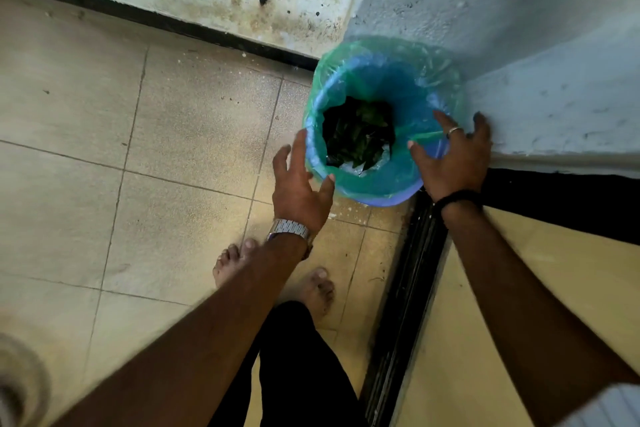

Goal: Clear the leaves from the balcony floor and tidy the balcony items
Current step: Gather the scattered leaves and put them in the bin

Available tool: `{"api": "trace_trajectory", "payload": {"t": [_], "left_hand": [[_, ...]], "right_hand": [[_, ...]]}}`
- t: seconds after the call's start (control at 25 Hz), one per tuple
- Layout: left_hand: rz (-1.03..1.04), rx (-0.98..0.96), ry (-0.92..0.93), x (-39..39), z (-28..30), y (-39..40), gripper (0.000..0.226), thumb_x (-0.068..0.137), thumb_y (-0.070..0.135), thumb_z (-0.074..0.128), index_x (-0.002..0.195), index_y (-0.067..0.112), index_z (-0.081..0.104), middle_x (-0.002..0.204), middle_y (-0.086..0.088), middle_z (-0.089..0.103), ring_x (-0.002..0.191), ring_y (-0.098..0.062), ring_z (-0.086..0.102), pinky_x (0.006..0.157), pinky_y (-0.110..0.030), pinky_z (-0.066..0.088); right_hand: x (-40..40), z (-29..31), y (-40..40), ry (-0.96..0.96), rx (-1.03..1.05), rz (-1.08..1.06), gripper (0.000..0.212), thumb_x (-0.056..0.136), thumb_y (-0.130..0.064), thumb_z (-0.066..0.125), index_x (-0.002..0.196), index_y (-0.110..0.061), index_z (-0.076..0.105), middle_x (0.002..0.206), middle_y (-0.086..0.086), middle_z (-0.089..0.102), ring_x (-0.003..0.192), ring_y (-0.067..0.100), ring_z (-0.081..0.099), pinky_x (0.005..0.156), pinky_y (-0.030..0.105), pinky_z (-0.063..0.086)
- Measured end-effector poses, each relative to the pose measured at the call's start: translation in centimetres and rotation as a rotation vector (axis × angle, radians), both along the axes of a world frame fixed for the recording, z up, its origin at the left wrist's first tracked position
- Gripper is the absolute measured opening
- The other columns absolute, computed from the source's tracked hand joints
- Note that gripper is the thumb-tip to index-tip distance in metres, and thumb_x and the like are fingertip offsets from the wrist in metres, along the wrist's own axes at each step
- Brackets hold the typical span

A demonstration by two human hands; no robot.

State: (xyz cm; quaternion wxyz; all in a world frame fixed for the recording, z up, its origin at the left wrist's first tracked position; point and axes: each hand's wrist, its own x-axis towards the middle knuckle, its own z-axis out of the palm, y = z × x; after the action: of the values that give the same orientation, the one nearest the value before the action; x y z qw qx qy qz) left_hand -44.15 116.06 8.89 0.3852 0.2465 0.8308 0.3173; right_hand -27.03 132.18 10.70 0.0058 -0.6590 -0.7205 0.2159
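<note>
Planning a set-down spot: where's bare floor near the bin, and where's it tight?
Free: tiled floor left of the bin, bordered by the black skirting and the feet. Crowded: the corner, where the bin sits against the wall and door track, with left hand and right hand at its rim.

bin (377,191) wedged in corner | wall (554,45) blocks right, back | tiled floor (138,149) open left

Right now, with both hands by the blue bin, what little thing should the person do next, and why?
Probably close both hands on the bin's rim to grip it. The left hand and right hand sit spread open on opposite sides, gripping nothing yet, and the leaves are already inside the green liner, so the bin looks ready to move.
</note>
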Motion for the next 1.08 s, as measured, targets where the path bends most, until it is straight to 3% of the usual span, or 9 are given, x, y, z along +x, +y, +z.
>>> {"api": "trace_trajectory", "payload": {"t": [0.16, 0.36, 0.48, 0.56, 0.68, 0.8, 0.88, 0.96, 1.08], "left_hand": [[0.577, -0.074, -0.279, 2.2, 0.7, 0.6, 0.04, 0.086, 0.011, 0.075, 0.121, 0.022, 0.058, 0.103, -0.008, 0.066, 0.072, -0.02, 0.072, 0.065, -0.041, 0.063], [0.71, 0.073, -0.17, 0.2, 1.2, 0.0, 0.012, 0.089, 0.004, 0.068, 0.099, 0.011, 0.067, 0.094, -0.008, 0.068, 0.071, -0.019, 0.07, 0.064, -0.032, 0.062], [0.666, 0.089, -0.062, -0.4, 0.6, -0.3, 0.015, 0.089, 0.004, 0.065, 0.1, 0.014, 0.06, 0.097, -0.007, 0.067, 0.064, -0.009, 0.063, 0.069, -0.037, 0.061], [0.631, 0.08, -0.02, -0.3, -0.1, -1.0, 0.018, 0.089, 0.002, 0.062, 0.096, 0.017, 0.056, 0.099, -0.006, 0.064, 0.066, -0.013, 0.065, 0.071, -0.042, 0.06], [0.469, 0.106, 0.078, -0.1, 0.2, -2.1, 0.019, 0.09, -0.001, 0.055, 0.093, 0.017, 0.059, 0.108, -0.009, 0.059, 0.08, -0.002, 0.062, 0.072, -0.026, 0.057], [0.374, 0.202, 0.068, 2.0, 2.2, -2.6, 0.008, 0.092, 0.003, 0.063, 0.097, 0.006, 0.067, 0.121, -0.021, 0.054, 0.101, 0.018, 0.049, 0.072, -0.001, 0.044], [0.38, 0.221, -0.047, 4.5, 3.2, -2.2, 0.006, 0.089, 0.007, 0.07, 0.093, 0.01, 0.07, 0.129, -0.019, 0.051, 0.117, 0.011, 0.047, 0.074, 0.001, 0.044], [0.417, 0.195, -0.205, 6.8, 3.0, -1.1, 0.015, 0.087, 0.009, 0.073, 0.088, 0.024, 0.071, 0.131, -0.009, 0.049, 0.122, -0.013, 0.055, 0.078, -0.01, 0.053], [0.615, 0.078, -0.376, 8.0, 1.4, -0.2, 0.024, 0.088, -0.002, 0.066, 0.088, 0.022, 0.07, 0.114, -0.007, 0.063, 0.089, -0.028, 0.072, 0.069, -0.032, 0.061]], "right_hand": [[-1.9, -1.9, -0.9, 0.32, -0.091, -0.484, 0.032, 0.095, -0.017, 0.059, 0.125, -0.015, 0.069, 0.125, 0.005, 0.068, 0.117, 0.019, 0.063, 0.1, 0.021, 0.045], [2.1, 1.5, -3.6, 0.459, 0.17, -0.632, 0.024, 0.088, -0.027, 0.066, 0.105, -0.013, 0.075, 0.099, 0.01, 0.075, 0.091, 0.016, 0.069, 0.081, 0.015, 0.052], [3.8, -1.1, -5.8, 0.795, -0.011, -1.059, 0.033, 0.077, -0.018, 0.082, 0.106, -0.017, 0.068, 0.1, 0.005, 0.072, 0.088, 0.021, 0.071, 0.073, 0.039, 0.061], [3.5, -3.4, -7.1, 0.848, -0.225, -1.149, 0.046, 0.08, 0.005, 0.073, 0.122, -0.008, 0.061, 0.108, 0.01, 0.07, 0.087, 0.024, 0.068, 0.06, 0.03, 0.057], [1.9, -4.4, -7.7, 0.905, -0.414, -1.059, 0.048, 0.084, 0.012, 0.059, 0.129, -0.005, 0.059, 0.123, 0.017, 0.067, 0.093, 0.024, 0.068, 0.055, 0.022, 0.055], [0.9, -2.3, -6.7, 0.853, -0.034, -1.161, 0.046, 0.086, 0.018, 0.052, 0.127, -0.001, 0.055, 0.12, 0.015, 0.064, 0.092, 0.016, 0.065, 0.058, 0.01, 0.049], [0.6, -0.1, -7.4, 0.824, 0.194, -1.129, 0.039, 0.084, 0.02, 0.054, 0.118, 0.0, 0.056, 0.111, 0.013, 0.061, 0.089, 0.014, 0.064, 0.062, 0.009, 0.048], [0.4, 0.9, -8.3, 0.693, 0.279, -0.833, 0.033, 0.08, 0.015, 0.061, 0.102, -0.008, 0.067, 0.11, 0.012, 0.066, 0.101, 0.019, 0.064, 0.076, 0.01, 0.048], [1.0, -0.6, -7.5, 0.382, 0.222, -0.141, 0.034, 0.081, 0.005, 0.057, 0.099, -0.017, 0.075, 0.116, 0.004, 0.065, 0.114, 0.019, 0.057, 0.101, 0.019, 0.039]]}}
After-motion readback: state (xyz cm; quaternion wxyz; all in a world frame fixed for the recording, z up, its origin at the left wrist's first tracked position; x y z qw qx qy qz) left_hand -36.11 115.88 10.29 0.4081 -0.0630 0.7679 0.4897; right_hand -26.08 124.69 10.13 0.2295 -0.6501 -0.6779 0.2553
